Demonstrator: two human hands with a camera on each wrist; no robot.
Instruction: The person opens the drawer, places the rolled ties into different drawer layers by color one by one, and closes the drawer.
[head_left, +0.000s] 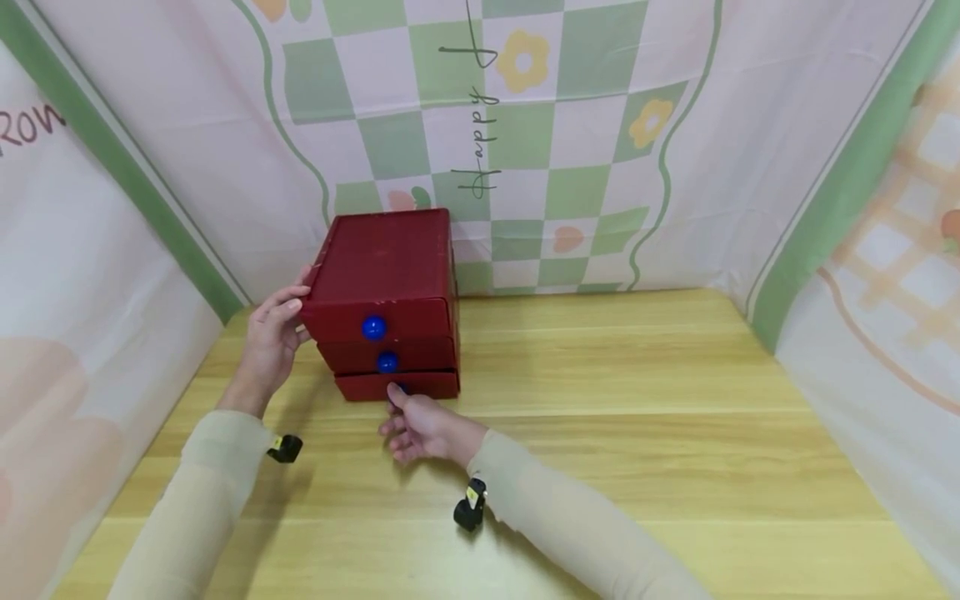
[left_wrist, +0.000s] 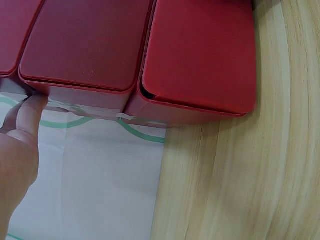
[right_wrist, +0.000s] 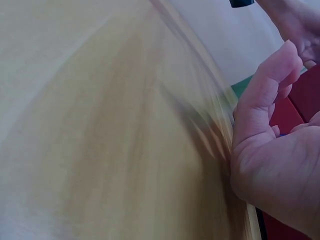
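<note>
A dark red three-drawer box (head_left: pixel 378 254) stands on the table, with round blue knobs on its drawer fronts. My left hand (head_left: pixel 272 342) rests against the box's left side, thumb near the top front corner. In the left wrist view, a finger (left_wrist: pixel 31 117) touches that side by the drawer edges. At the lowest drawer (head_left: pixel 435 385), which juts out slightly with a dark gap above its front, my right hand (head_left: pixel 427 427) pinches the blue knob (head_left: pixel 402 389). Thumb and fingers hide most of this knob. The upper knob (head_left: pixel 374 327) and middle knob (head_left: pixel 387 362) are uncovered.
The wood-grain table (head_left: pixel 600 417) extends right of the box and in front of it. Behind hangs a green-and-white checked cloth (head_left: pixel 517 133), with printed cloth walls at both sides. Small black cameras (head_left: pixel 470 506) sit at both wrists.
</note>
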